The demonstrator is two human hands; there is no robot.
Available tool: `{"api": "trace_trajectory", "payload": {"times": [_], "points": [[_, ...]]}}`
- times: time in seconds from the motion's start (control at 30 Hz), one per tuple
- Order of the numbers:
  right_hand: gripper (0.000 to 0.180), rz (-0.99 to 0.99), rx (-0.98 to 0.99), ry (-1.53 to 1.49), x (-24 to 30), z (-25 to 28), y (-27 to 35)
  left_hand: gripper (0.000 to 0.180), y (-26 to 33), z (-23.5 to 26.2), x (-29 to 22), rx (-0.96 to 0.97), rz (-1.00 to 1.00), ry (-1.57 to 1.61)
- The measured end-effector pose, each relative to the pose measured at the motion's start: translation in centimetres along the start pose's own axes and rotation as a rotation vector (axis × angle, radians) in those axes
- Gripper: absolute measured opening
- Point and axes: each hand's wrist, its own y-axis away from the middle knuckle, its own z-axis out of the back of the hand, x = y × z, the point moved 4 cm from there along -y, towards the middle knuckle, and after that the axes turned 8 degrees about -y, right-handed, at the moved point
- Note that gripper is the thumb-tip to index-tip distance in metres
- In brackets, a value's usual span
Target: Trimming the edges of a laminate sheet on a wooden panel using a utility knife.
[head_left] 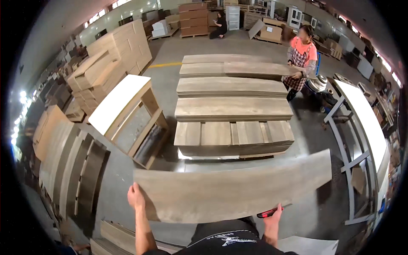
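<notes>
Gripping veneer sheet (238,187) flat between left hand (136,197), right hand (274,212)

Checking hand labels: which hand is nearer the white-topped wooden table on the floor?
Left. The left hand grips the held board's left end, below the white-topped table. The right hand holds the board's lower right edge, farther away.

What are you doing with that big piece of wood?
A person holds a long thin wood sheet flat in front of them, the left hand gripping its left end and the right hand under its right part, along with a small red and black tool. Ahead on the floor are stacks of similar sheets. Another worker in an orange top handles a sheet at the far stacks.
</notes>
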Motion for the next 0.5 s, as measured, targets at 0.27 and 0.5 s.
{"api": "trace_trajectory", "payload": {"times": [0.27,0.5], "points": [[0.041,-0.237,-0.008,0.11,-9.2,-8.0,-12.2,0.054,-5.1,-1.3,6.4,-0.1,0.235,-0.098],[0.029,-0.273,-0.089,0.081,-15.0,-17.5,-24.7,0.049,-9.9,-5.7,-1.4,-0.12,0.306,-0.084]]}}
